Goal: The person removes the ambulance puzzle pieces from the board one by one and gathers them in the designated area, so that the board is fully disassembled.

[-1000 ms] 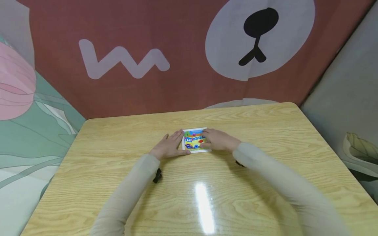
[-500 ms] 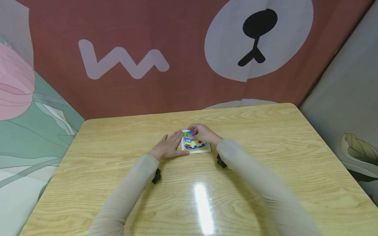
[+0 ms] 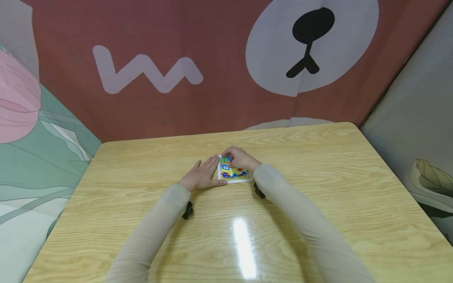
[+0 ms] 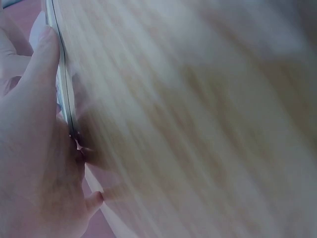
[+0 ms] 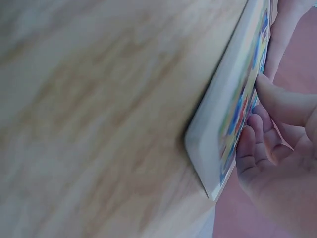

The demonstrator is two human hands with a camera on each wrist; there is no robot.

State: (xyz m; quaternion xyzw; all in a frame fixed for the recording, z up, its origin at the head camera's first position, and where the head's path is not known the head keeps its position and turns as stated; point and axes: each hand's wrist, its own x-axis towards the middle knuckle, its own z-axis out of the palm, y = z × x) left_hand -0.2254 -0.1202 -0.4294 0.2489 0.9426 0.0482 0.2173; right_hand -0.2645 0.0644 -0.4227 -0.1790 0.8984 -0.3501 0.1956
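Note:
A small white-bordered board with a colourful cartoon ambulance picture (image 3: 235, 175) lies flat near the far part of the table. My left hand (image 3: 201, 176) rests at its left side, fingers extended along the left edge and thumb at the near left corner. Over the upper middle of the picture, my right hand (image 3: 240, 158) has bent fingers and covers part of the ambulance. In the right wrist view, the right thumb (image 5: 282, 101) touches the picture's face, and the other fingers curl close to it. Whether they pinch anything is hidden.
The wooden table (image 3: 226, 228) extends around the board on all sides. Behind it hangs a reddish-brown cloth (image 3: 219, 106) printed with a cartoon animal face. Leaf-and-flower printed cloth (image 3: 21, 177) covers the left side, and a grey wall covering (image 3: 407, 118) stands at the right.
My right hand has moved left from the board's right edge to over its upper middle, with its fingers bending more. My left hand and the board stay practically in place.

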